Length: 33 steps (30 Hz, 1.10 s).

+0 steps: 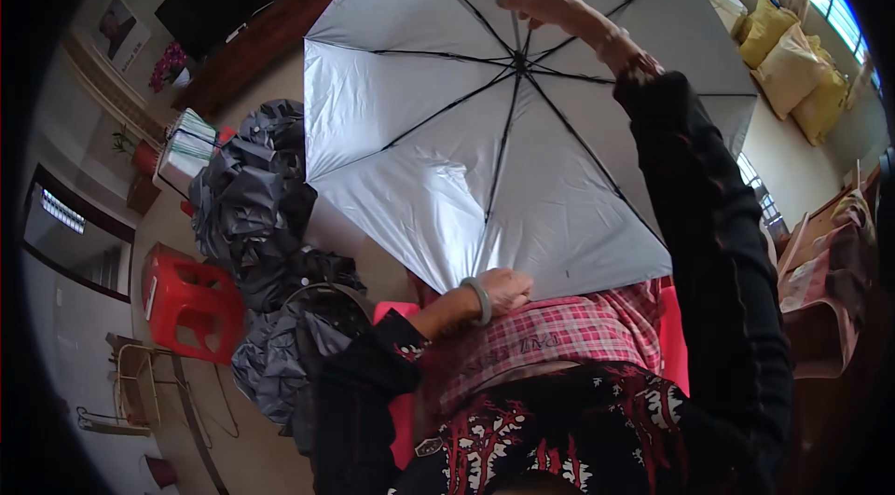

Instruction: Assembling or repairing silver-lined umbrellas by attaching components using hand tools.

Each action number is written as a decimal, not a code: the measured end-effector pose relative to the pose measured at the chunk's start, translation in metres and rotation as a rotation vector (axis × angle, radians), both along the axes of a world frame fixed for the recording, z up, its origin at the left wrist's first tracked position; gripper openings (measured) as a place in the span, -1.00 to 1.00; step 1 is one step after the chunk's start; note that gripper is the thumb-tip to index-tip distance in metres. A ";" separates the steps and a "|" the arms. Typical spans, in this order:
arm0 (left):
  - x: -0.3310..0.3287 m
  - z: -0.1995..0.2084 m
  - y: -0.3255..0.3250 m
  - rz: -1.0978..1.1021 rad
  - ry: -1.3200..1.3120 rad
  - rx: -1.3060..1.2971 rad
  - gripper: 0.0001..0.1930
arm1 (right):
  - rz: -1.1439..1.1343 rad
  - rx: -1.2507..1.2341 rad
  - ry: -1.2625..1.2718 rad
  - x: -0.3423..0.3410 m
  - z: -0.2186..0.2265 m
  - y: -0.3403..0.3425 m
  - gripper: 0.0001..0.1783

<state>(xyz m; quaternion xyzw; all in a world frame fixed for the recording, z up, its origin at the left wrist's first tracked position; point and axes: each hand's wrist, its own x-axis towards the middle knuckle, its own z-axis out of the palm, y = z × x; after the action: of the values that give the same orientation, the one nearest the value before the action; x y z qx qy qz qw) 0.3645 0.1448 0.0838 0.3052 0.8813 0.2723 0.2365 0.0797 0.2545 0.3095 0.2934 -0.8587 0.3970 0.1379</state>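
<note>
Before the torso, the silver-lined umbrella [536, 131] stands open. Left hand [508, 291]: fingers clenched on its hem [597, 287]. Right hand [545, 1]: fingers spread, grasping nothing; rib contact cannot be told. Support the hem without bending ribs [433, 116].

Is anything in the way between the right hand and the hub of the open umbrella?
Nothing visible is. The right hand is up over the far ribs, close to the hub in the picture. The left hand is at the near edge of the umbrella, well clear of that path.
</note>
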 end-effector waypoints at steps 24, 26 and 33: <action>-0.001 0.175 -0.044 0.734 -0.236 1.356 -0.65 | -0.172 0.702 1.225 0.086 0.068 0.033 -0.72; 0.005 0.159 -0.036 0.530 -0.013 1.001 -0.67 | -0.157 0.584 1.265 0.097 0.061 0.029 -0.74; 0.010 0.118 0.007 0.651 0.151 0.992 -0.74 | -0.326 -0.433 0.767 0.018 0.077 0.067 -0.87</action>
<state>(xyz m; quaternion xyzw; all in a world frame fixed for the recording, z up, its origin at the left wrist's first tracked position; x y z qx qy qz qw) 0.3745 0.1523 0.2022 0.1120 0.7116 0.6873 -0.0932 0.0980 0.3214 0.3868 0.2448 -0.6781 0.4029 0.5639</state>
